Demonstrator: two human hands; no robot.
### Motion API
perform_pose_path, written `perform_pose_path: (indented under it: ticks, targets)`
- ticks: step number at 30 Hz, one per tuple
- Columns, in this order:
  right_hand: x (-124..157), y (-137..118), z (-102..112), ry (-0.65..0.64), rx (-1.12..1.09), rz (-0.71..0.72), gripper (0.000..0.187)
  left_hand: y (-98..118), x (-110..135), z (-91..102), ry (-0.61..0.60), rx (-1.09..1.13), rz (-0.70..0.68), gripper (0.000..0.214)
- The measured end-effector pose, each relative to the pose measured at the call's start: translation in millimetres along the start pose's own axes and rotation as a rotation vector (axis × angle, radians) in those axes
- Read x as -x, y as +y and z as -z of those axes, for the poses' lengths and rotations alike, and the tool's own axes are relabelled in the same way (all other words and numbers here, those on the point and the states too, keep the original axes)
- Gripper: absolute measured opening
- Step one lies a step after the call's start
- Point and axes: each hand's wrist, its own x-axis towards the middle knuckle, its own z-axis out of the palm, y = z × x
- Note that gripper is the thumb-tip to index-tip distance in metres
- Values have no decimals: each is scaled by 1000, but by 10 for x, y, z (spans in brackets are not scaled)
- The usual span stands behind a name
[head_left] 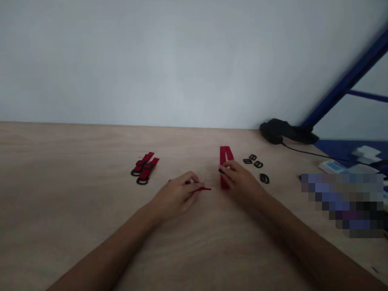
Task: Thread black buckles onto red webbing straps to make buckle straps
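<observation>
My left hand (182, 192) is closed around a short red webbing strap (206, 188), whose end sticks out to the right past the fingertips. A bit of something black shows at the far side of that hand, mostly hidden. Between the thumb and fingers of my right hand (241, 180) is a small black buckle (221, 171), partly covered. That hand is over loose red straps (224, 152) lying on the table. To the left lie two red straps fitted with black sliders and D-rings (145, 171).
Several black buckles (252, 161) lie right of my right hand. Farther back is a black device (281, 131) with a cable (306, 153). White and blue packets (335, 166) sit at the right, near a blurred-out area. A white wall (169, 64) borders the wooden table (75, 202).
</observation>
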Motion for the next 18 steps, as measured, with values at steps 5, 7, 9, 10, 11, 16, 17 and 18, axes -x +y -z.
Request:
perform_pose_path:
  ticks: [5, 7, 9, 10, 11, 16, 17, 18]
  targets:
    - [-2, 534, 208, -43, 297, -359, 28, 136, 7, 14, -159, 127, -101, 40]
    - [9, 646, 227, -74, 321, -384, 25, 144, 1, 17, -176, 139, -132, 45]
    - [22, 687, 208, -114, 322, -377, 22, 101, -4, 17, -130, 61, -83, 39]
    - [31, 691, 193, -137, 323, -376, 20, 62, -4, 16, -87, -11, -20, 35]
    - [42, 687, 180, -159, 323, -376, 18, 17, 0, 17, -24, -109, 66, 35]
    - [78, 596, 218, -180, 357, -441, 21, -200, 53, 33, 28, -447, 506, 26]
    - [72, 549, 239, -154, 359, -448, 25, -228, 61, 32, 16, -430, 529, 24]
    - [60, 486, 257, -118, 352, -442, 28, -251, 65, 27, 11, -389, 534, 23]
